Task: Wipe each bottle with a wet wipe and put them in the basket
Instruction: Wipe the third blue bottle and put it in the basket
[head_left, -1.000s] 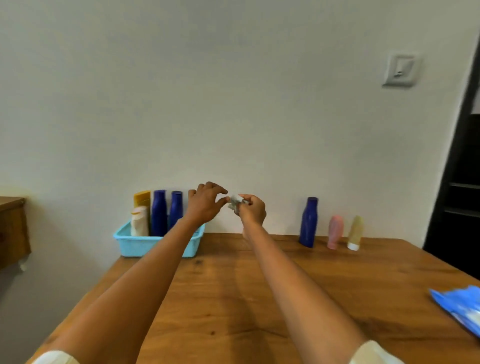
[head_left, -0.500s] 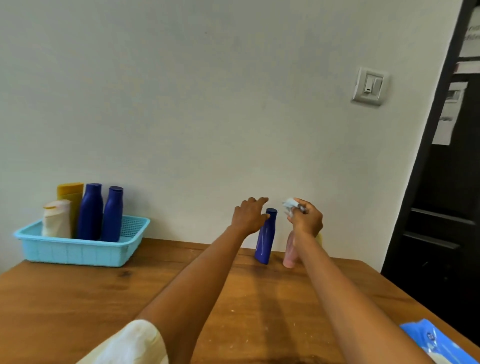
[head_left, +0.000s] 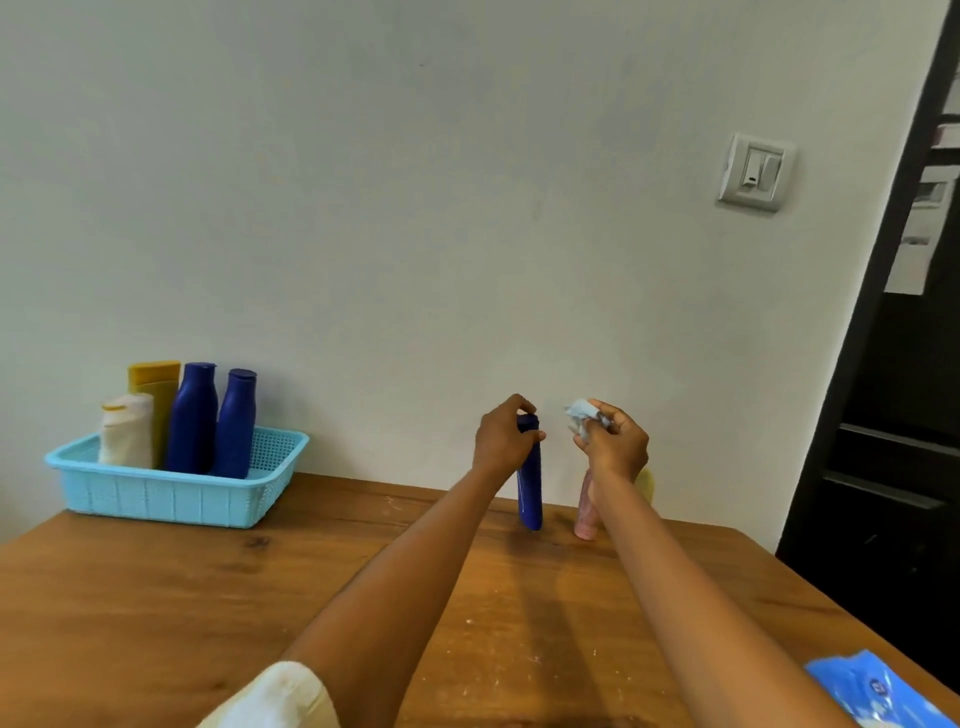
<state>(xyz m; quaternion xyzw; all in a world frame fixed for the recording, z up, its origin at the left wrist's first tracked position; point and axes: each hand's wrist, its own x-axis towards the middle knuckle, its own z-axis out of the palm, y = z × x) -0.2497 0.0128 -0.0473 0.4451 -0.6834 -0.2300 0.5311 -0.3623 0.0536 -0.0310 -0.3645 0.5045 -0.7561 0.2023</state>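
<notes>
Both hands are out over the far side of the counter (head_left: 156, 597): I see my left hand (head_left: 501, 439) wrapped round the top of the upright dark blue bottle (head_left: 530, 493), and my right hand (head_left: 615, 447) pinching a crumpled wet wipe (head_left: 579, 415). Just beside stand a pink bottle (head_left: 584, 512) and a yellow one (head_left: 645, 483), mostly hidden. Four bottles stand in the light blue basket (head_left: 171, 493) far left.

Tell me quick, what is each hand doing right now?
Left hand: grips the blue bottle near its cap.
Right hand: holds the crumpled wet wipe.
</notes>
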